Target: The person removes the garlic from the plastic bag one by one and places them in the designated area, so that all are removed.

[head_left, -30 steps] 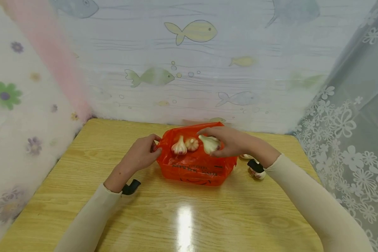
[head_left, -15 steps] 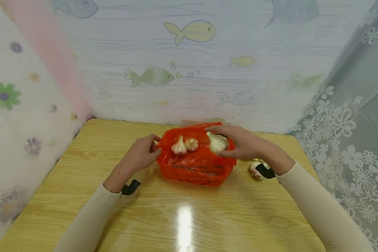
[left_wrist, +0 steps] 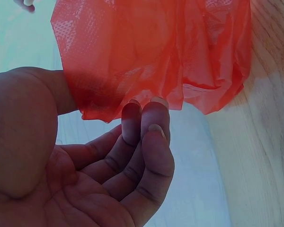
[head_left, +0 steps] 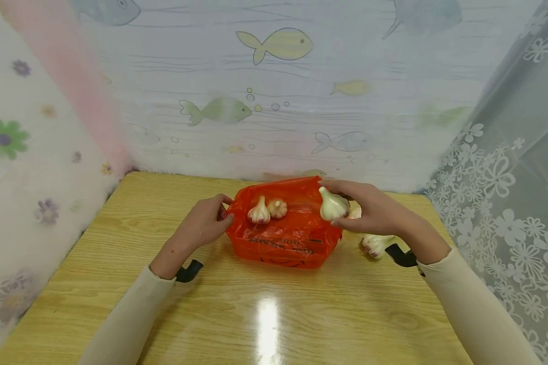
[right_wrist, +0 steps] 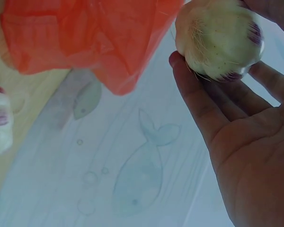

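A red plastic bag (head_left: 285, 249) stands on the table with its mouth open, and two garlic bulbs (head_left: 259, 212) show inside it on the left. My left hand (head_left: 202, 224) pinches the bag's left rim between thumb and fingers; in the left wrist view the thin red film (left_wrist: 132, 56) runs between them. At the bag's right end, my right hand (head_left: 374, 208) holds another garlic bulb (head_left: 334, 205) by its sides, above the rim. The right wrist view shows this bulb's root end (right_wrist: 217, 40) with purple streaks, between thumb and fingers.
More garlic (head_left: 375, 245) lies on the wooden table (head_left: 237, 314) to the right of the bag, partly behind my right hand and a black strap end (head_left: 401, 255). A curtain printed with fish (head_left: 274, 101) hangs behind the table; lace fabric (head_left: 511, 218) borders the right side.
My right hand has moved to the right with its garlic bulb, from over the bag's middle to its right edge. The left hand and the bag have stayed in place.
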A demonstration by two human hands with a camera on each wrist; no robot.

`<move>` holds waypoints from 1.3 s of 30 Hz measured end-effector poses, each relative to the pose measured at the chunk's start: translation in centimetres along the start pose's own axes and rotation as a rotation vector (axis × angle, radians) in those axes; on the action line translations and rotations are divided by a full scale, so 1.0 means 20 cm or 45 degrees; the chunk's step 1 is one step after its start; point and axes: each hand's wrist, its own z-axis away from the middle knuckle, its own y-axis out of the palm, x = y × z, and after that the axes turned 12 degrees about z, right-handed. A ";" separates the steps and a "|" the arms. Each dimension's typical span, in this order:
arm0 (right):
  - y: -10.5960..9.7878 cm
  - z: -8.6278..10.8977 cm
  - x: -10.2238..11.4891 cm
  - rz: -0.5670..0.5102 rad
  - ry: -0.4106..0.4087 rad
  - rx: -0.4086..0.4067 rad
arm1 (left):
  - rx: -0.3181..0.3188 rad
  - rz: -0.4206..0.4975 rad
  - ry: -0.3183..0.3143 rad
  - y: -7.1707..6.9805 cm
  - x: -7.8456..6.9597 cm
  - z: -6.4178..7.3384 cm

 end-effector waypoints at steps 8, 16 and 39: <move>0.00 0.08 -0.03 0.017 0.038 -0.056 | 0.005 0.003 -0.005 0.00 0.00 0.00; 0.02 0.16 -0.06 -0.016 0.091 -0.104 | 0.007 0.007 0.002 0.00 0.00 0.01; 0.20 0.46 -0.13 -0.172 0.358 -0.255 | 0.008 0.032 0.009 0.01 -0.01 0.01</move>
